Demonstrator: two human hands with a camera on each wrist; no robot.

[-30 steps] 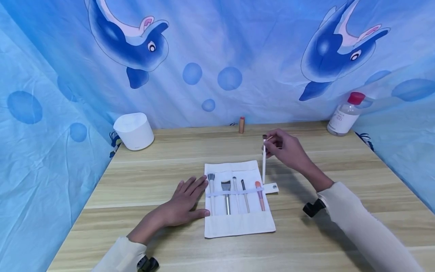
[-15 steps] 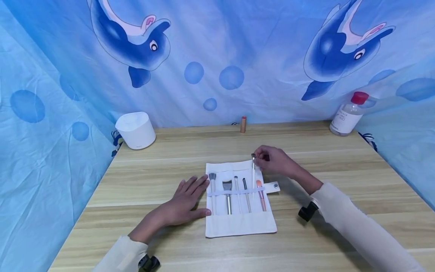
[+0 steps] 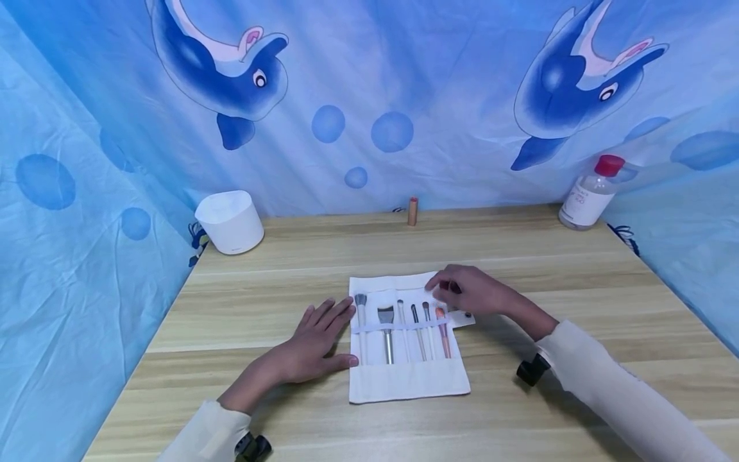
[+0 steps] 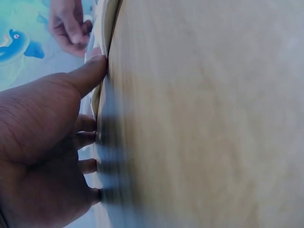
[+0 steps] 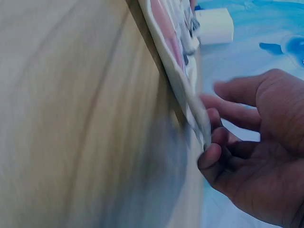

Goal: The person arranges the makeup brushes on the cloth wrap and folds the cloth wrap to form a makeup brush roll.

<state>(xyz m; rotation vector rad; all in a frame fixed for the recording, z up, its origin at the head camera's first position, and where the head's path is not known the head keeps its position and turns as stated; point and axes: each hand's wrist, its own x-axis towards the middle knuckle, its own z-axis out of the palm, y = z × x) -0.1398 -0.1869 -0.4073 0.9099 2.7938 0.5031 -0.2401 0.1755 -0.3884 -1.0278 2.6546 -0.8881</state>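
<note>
A white fabric makeup brush roll [image 3: 410,383] lies unrolled on the table, with several makeup brushes under its elastic band. My left hand [image 3: 314,346] rests with spread fingers on the roll's left edge; in the left wrist view its thumb [image 4: 90,76] touches that edge. Over the upper right corner, my right hand [image 3: 470,290] hovers with loosely bent fingers and no brush in them. The right wrist view has thumb and index apart, the other fingers against the roll's edge [image 5: 178,88]. Beneath that hand, a dark-tipped brush [image 3: 428,321] sits beside the pink brush [image 3: 443,333].
A white cup-like container [image 3: 231,224] stands at the back left of the wooden table [image 3: 277,269]. At the back middle is a small brown tube [image 3: 412,212]; a red-capped clear bottle [image 3: 590,196] stands back right. A blue dolphin curtain [image 3: 358,83] hangs behind.
My right hand brought the dark-tipped brush leftward and down into the roll, beside the pink brush, and let go of it. The left hand stayed in place.
</note>
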